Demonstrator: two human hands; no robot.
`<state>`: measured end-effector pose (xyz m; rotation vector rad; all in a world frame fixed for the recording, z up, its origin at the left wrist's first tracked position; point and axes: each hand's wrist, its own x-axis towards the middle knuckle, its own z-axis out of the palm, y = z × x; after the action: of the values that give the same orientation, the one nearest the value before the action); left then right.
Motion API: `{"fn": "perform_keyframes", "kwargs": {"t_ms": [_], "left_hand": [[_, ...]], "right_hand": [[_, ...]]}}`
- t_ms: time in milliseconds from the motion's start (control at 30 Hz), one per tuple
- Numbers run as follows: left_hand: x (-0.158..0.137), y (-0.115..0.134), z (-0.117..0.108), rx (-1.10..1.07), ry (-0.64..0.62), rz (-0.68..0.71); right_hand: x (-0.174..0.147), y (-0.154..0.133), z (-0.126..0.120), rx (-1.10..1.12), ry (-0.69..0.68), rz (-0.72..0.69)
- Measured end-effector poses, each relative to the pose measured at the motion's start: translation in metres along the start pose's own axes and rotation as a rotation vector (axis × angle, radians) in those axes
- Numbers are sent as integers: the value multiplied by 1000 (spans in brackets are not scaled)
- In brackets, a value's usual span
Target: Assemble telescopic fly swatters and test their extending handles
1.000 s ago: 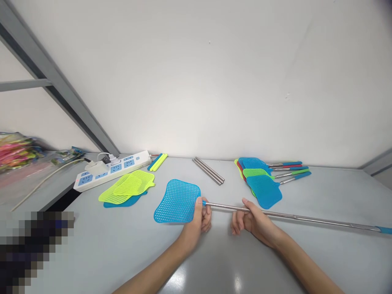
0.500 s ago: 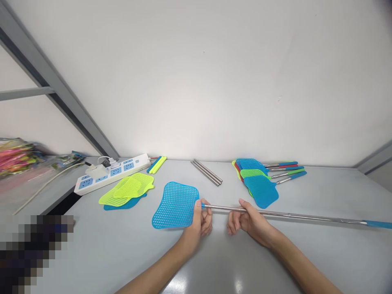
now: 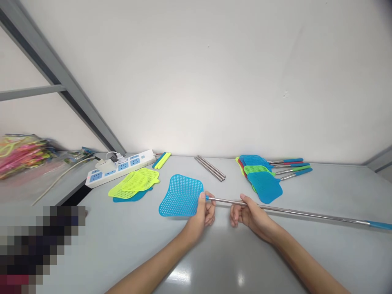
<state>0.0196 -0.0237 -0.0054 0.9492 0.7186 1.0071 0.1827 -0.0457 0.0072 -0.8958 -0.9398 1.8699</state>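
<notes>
A blue fly swatter (image 3: 183,197) with a long, extended metal rod is held level above the table. My left hand (image 3: 204,210) is closed on it where the mesh head meets the rod, thumb on top. Farther along, my right hand (image 3: 249,212) pinches the metal rod between thumb and fingers. The rod runs off to the right and ends in a blue grip (image 3: 379,225) at the picture's edge. Beyond the swatter's head, loose yellow-green mesh heads (image 3: 134,183) lie over a blue mesh head (image 3: 131,199).
Against the wall lie metal rods (image 3: 210,168), and blue and yellow grip sleeves (image 3: 162,160). At right is a pile of swatters (image 3: 265,187) with short rods. A white power strip (image 3: 122,167) sits at left, near bagged colourful items (image 3: 26,157). The table (image 3: 101,237) is grey.
The view has shifted slightly, so everything appears a little farther right and higher. Both hands keep their hold on the swatter, with little visible movement along it.
</notes>
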Motion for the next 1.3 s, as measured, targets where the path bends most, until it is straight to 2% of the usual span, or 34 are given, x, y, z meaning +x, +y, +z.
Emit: {"fn": "perform_keyframes", "kwargs": {"t_ms": [133,367,1033,1300], "left_hand": [[4,3,-3,57,60,8],[1,0,1,173,146,32],[5,1,-3,267,180,26],[0,2,-1,243,210,155]], "right_hand": [[4,5,0,9,111,-5],[5,3,-3,114,199,-5],[5,3,-4,121,155,-58],[3,1,-4,64,95,-37]]}}
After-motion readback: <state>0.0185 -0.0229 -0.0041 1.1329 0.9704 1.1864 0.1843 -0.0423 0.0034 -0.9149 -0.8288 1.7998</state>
